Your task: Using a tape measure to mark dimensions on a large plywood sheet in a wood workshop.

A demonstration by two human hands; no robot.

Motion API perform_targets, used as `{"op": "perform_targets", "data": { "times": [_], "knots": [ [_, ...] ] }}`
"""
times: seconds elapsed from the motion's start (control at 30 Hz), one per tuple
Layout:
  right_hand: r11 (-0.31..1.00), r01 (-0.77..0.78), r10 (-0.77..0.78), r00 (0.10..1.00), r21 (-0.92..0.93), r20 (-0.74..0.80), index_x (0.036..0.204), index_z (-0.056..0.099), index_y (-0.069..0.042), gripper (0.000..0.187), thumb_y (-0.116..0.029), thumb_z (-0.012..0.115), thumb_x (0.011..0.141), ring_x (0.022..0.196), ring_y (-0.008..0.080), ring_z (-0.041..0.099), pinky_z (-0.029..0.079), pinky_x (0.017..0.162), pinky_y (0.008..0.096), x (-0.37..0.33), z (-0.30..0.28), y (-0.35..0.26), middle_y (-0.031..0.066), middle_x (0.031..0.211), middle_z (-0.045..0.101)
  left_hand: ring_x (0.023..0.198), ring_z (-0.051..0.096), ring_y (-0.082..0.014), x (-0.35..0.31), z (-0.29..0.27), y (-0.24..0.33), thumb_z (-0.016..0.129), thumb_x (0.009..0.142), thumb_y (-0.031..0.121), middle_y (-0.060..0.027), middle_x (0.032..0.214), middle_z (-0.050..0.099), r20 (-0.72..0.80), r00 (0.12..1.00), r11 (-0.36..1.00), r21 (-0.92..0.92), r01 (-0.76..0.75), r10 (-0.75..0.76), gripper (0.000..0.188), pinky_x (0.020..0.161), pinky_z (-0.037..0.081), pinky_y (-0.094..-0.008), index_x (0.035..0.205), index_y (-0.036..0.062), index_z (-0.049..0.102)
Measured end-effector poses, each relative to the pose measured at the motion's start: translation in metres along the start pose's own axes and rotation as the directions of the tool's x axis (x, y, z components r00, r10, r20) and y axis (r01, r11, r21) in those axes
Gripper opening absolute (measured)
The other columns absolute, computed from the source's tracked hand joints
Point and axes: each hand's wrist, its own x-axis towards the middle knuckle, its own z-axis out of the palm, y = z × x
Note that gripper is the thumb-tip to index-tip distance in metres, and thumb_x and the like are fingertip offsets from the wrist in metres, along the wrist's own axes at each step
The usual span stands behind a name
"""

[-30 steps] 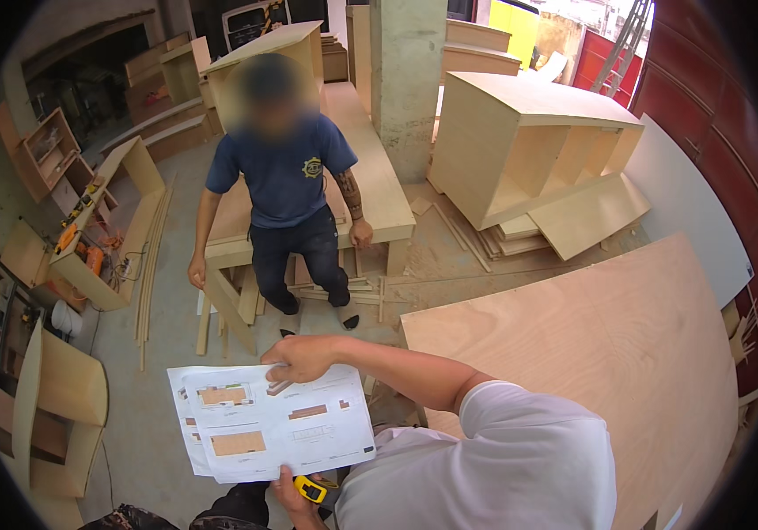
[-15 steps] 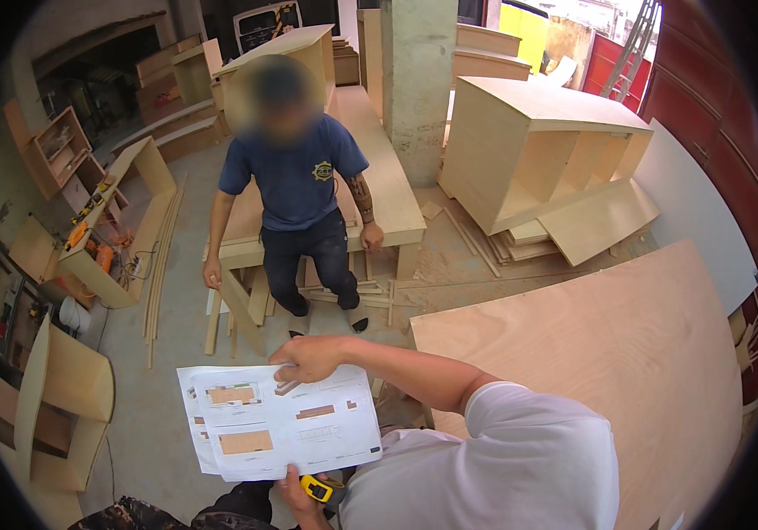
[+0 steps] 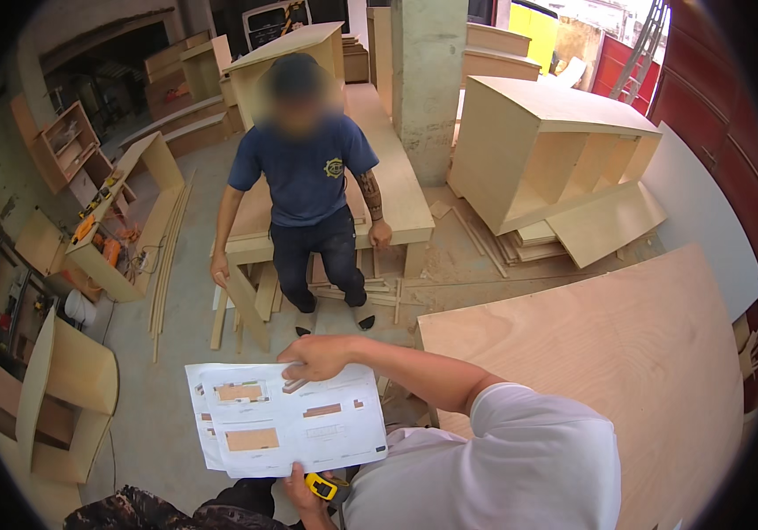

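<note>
A few overlapping white sheets (image 3: 291, 424) with printed furniture drawings are spread low in front of me. My left hand (image 3: 304, 491) closes on their lower edge. Against that hand sits a yellow and black tape measure (image 3: 326, 488); whether the palm grips it is hidden. Reaching across from the right, my right hand (image 3: 319, 355) has its fingers curled at the top edge of the sheets. Its fingertips are partly hidden. Beyond the sheets a person in a blue T-shirt (image 3: 308, 181) leans against a low plywood platform (image 3: 388, 159), both arms hanging down.
To my right lies a large plywood panel (image 3: 591, 362). Behind it a plywood cabinet (image 3: 556, 150) rests beside loose boards. A concrete pillar (image 3: 432, 97) stands further back. At the left are an open plywood frame (image 3: 79, 389) and orange power tools (image 3: 111, 252). Camouflage cloth (image 3: 132, 512) shows at lower left.
The view has shifted slightly, so most of the scene sits a little further right. Both hands keep their places on the sheets. The person in blue stays at the platform.
</note>
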Motion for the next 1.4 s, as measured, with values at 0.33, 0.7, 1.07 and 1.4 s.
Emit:
{"op": "perform_targets", "data": {
  "times": [0.33, 0.7, 1.07, 1.4],
  "knots": [
    [1.000, -0.019, 0.019, 1.000, -0.006, 0.004, 0.105, 0.064, 0.001, 0.030, -0.027, 0.055, 0.097, 0.088, 0.0354, 0.065, 0.047, 0.078, 0.0425, 0.003, 0.002, 0.004, 0.0214, 0.094, 0.068, 0.057, 0.061, -0.0214, -0.001, 0.005, 0.005, 0.048, 0.098, 0.022, -0.0180, 0.085, 0.065, -0.023, 1.000, 1.000, -0.007, 0.002, -0.002, 0.034, 0.053, 0.052, -0.0321, 0.120, -0.0032, 0.049],
    [1.000, -0.018, 0.018, 1.000, 0.015, 0.000, 0.105, 0.065, 0.000, 0.029, -0.026, 0.055, 0.096, 0.088, 0.0351, 0.065, 0.048, 0.078, 0.0425, 0.003, 0.001, 0.001, 0.0210, 0.092, 0.069, 0.058, 0.061, -0.0208, -0.002, 0.012, 0.011, 0.048, 0.098, 0.023, -0.0170, 0.085, 0.065, -0.029, 0.999, 0.999, -0.019, 0.029, -0.030, 0.034, 0.053, 0.052, -0.0310, 0.119, -0.0033, 0.049],
    [1.000, 0.022, -0.022, 1.000, 0.006, 0.006, 0.105, 0.064, 0.001, 0.030, -0.026, 0.054, 0.098, 0.088, 0.0360, 0.065, 0.048, 0.078, 0.0429, 0.006, 0.004, 0.008, 0.0214, 0.093, 0.068, 0.058, 0.060, -0.0213, 0.000, 0.000, 0.002, 0.047, 0.098, 0.025, -0.0186, 0.085, 0.063, -0.007, 1.000, 1.000, 0.014, 0.020, -0.020, 0.039, 0.052, 0.051, -0.0309, 0.123, -0.0052, 0.046],
    [1.000, -0.015, 0.015, 1.000, 0.011, 0.005, 0.106, 0.067, -0.002, 0.029, -0.026, 0.055, 0.095, 0.090, 0.0352, 0.066, 0.048, 0.079, 0.0433, 0.006, 0.002, 0.004, 0.0212, 0.092, 0.069, 0.057, 0.061, -0.0212, 0.002, -0.002, 0.000, 0.047, 0.098, 0.026, -0.0199, 0.087, 0.063, -0.008, 1.000, 1.000, 0.010, 0.001, -0.001, 0.044, 0.050, 0.051, -0.0308, 0.127, -0.0069, 0.044]
  ]
}}
